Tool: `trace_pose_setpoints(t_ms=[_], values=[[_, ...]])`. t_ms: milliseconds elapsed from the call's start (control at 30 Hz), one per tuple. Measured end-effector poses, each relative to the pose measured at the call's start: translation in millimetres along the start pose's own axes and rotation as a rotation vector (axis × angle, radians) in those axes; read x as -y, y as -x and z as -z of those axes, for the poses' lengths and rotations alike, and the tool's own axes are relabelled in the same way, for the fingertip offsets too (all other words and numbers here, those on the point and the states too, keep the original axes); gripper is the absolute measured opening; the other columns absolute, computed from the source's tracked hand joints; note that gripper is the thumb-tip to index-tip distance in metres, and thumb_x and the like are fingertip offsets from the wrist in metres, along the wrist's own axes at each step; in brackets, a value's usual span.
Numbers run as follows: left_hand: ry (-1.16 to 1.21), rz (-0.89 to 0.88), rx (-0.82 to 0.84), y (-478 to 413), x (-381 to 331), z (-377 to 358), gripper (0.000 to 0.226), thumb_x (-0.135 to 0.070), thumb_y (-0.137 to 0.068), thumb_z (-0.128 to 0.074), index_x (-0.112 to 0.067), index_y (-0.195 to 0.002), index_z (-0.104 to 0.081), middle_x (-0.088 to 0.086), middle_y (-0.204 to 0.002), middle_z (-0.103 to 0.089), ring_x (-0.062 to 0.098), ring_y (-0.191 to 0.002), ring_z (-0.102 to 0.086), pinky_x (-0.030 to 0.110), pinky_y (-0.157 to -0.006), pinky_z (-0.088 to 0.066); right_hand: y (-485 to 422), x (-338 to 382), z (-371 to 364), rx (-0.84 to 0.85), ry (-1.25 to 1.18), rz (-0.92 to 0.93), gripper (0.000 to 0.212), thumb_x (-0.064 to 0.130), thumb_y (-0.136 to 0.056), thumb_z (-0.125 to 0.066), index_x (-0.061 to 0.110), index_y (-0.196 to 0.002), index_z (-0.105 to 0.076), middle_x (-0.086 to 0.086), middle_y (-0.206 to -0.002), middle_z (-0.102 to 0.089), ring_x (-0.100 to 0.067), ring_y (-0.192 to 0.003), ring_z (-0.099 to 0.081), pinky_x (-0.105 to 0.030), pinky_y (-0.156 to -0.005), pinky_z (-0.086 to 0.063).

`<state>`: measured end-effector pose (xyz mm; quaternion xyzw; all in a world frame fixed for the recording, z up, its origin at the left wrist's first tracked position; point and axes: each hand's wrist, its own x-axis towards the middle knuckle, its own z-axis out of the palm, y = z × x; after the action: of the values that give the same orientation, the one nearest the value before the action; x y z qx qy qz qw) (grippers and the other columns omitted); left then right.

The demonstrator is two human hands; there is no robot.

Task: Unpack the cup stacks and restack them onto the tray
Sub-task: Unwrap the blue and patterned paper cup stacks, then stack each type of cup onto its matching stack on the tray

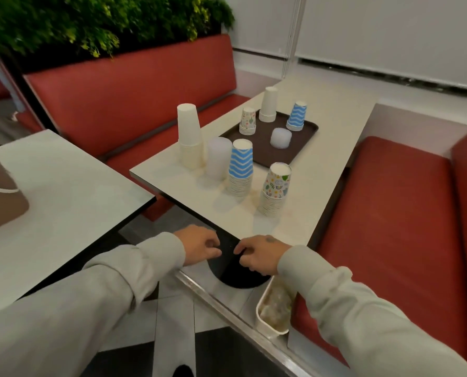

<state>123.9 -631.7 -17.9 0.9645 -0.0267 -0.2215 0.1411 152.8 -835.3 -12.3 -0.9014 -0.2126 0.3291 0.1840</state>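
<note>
A dark brown tray (259, 151) lies on the white table and carries short upside-down stacks: floral cups (247, 121), white cups (268, 104), blue wavy cups (296, 116) and clear cups (280, 137). Nearer me on the table stand taller stacks: white (189, 136), clear (218, 158), blue wavy (240, 167) and floral (275, 189). My left hand (199, 247) and my right hand (258, 254) hover close together below the table's near corner, fingers loosely curled and holding nothing, well short of the cups.
Red benches (390, 213) flank the table. A second white table (63, 202) with a brown box (1, 197) stands at the left. A white container (273, 308) sits by the right bench near the floor. A plant hedge (90, 20) tops the far bench.
</note>
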Motion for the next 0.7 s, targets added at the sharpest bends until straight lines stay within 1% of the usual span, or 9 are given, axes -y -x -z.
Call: trace_pose_setpoints(t_ms=[100, 167, 267, 367, 467, 533, 600, 700], values=[[0.095, -0.005, -0.117, -2.1, -1.5, 23.2, 0.036, -0.042, -0.093, -0.064, -0.022, -0.123, -0.067, -0.001, -0.124, -0.068, 0.017, -0.115, -0.061, 0.032, -0.104, -0.046, 3.9, 5.1, 27.1, -0.104, -0.074, 0.031, 0.037, 0.031, -0.09, -0.056, 0.031, -0.126, -0.063, 0.001, -0.122, -0.065, -0.022, -0.112, -0.062, -0.041, -0.102, -0.051], [0.195, -0.009, -0.172, -5.8, -1.9, 35.3, 0.034, -0.041, -0.092, -0.066, -0.023, -0.121, -0.068, -0.002, -0.12, -0.069, 0.015, -0.112, -0.063, 0.034, -0.104, -0.048, 7.7, 4.9, 42.7, -0.177, -0.153, 0.047, 0.033, 0.028, -0.09, -0.056, 0.028, -0.122, -0.064, 0.004, -0.112, -0.068, -0.019, -0.101, -0.068, -0.04, -0.096, -0.055], [0.325, -0.028, -0.236, -14.4, -4.6, 46.9, 0.033, -0.04, -0.09, -0.069, -0.025, -0.12, -0.067, -0.003, -0.114, -0.069, 0.013, -0.107, -0.063, 0.032, -0.101, -0.05, 13.8, 3.6, 60.9, -0.32, -0.284, 0.046, 0.026, 0.022, -0.091, -0.055, 0.021, -0.114, -0.067, 0.0, -0.101, -0.071, -0.018, -0.091, -0.072, -0.04, -0.084, -0.061], [0.428, -0.055, -0.241, -27.1, -10.7, 50.8, 0.033, -0.038, -0.089, -0.071, -0.025, -0.12, -0.066, -0.005, -0.111, -0.066, 0.013, -0.105, -0.063, 0.031, -0.099, -0.051, 17.3, -0.4, 74.3, -0.485, -0.373, 0.013, 0.017, 0.018, -0.09, -0.054, 0.016, -0.097, -0.07, -0.007, -0.091, -0.071, -0.019, -0.081, -0.073, -0.038, -0.071, -0.064], [0.481, -0.079, -0.224, -45.6, -15.8, 51.2, 0.039, -0.036, -0.087, -0.074, -0.024, -0.123, -0.064, -0.005, -0.114, -0.066, 0.011, -0.105, -0.063, 0.03, -0.098, -0.051, 16.8, -8.8, 85.3, -0.628, -0.42, -0.078, 0.015, 0.023, -0.089, -0.056, 0.013, -0.085, -0.068, -0.008, -0.082, -0.07, -0.02, -0.069, -0.072, -0.037, -0.06, -0.062], [0.503, -0.104, -0.185, -59.2, -18.4, 49.0, 0.048, -0.034, -0.085, -0.077, -0.023, -0.128, -0.06, -0.003, -0.119, -0.065, 0.011, -0.106, -0.062, 0.029, -0.098, -0.05, 13.5, -17.0, 88.4, -0.696, -0.458, -0.155, 0.017, 0.029, -0.086, -0.059, 0.014, -0.083, -0.066, -0.007, -0.08, -0.069, -0.022, -0.067, -0.072, -0.036, -0.058, -0.059], [0.515, -0.125, -0.142, -72.6, -22.3, 45.5, 0.061, -0.033, -0.082, -0.081, -0.022, -0.136, -0.055, -0.003, -0.125, -0.061, 0.012, -0.111, -0.06, 0.027, -0.098, -0.048, 8.2, -24.2, 88.9, -0.756, -0.505, -0.226, 0.019, 0.036, -0.081, -0.065, 0.017, -0.083, -0.062, -0.006, -0.081, -0.069, -0.026, -0.074, -0.072, -0.035, -0.059, -0.057], [0.529, -0.141, -0.095, -93.8, -29.8, 39.1, 0.082, -0.032, -0.077, -0.085, -0.021, -0.147, -0.042, 0.0, -0.139, -0.054, 0.016, -0.124, -0.055, 0.026, -0.101, -0.044, -4.8, -30.3, 89.4, -0.797, -0.592, -0.29, 0.034, 0.042, -0.076, -0.076, 0.024, -0.097, -0.056, -0.004, -0.092, -0.064, -0.026, -0.083, -0.068, -0.041, -0.069, -0.059]])
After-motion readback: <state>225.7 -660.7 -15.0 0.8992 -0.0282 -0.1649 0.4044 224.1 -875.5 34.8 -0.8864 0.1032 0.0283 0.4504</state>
